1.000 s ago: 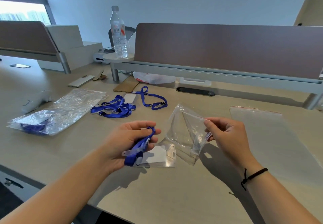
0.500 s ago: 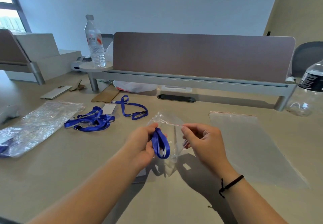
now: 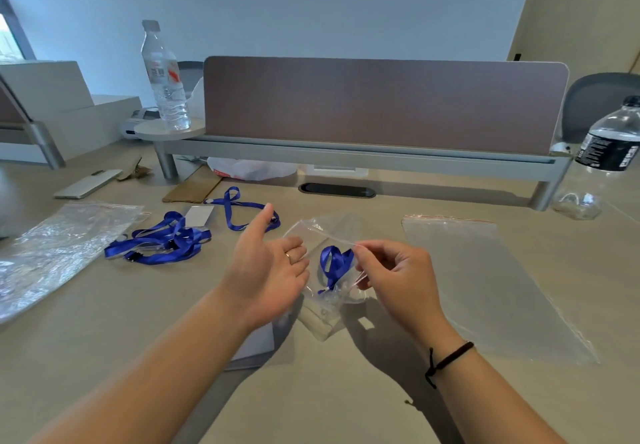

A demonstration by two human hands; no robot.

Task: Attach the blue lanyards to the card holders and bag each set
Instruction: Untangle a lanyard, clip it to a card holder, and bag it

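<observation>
Since half a second ago, your left hand [image 3: 268,270] has let go of the blue lanyard [image 3: 334,265] and drawn back with fingers spread and thumb up, grasping nothing. That lanyard now sits folded inside the clear zip bag [image 3: 325,270], its loop end pointing up toward the bag's mouth and its long axis roughly upright. Far left on the counter [image 3: 311,391] lies a crinkled plastic bag [image 3: 59,246], then a tangle of loose blue lanyards [image 3: 162,241] with a white card [image 3: 199,216] just beside them. Your right hand [image 3: 394,275] pinches the zip bag's open rim between thumb and forefinger, holding it just above the counter. Further right, a flat red-striped zip bag [image 3: 485,280] lies on the beige counter. Behind runs a brown divider panel [image 3: 381,104], with a water bottle [image 3: 164,79] at its left end and another bottle [image 3: 602,156] at far right.
</observation>
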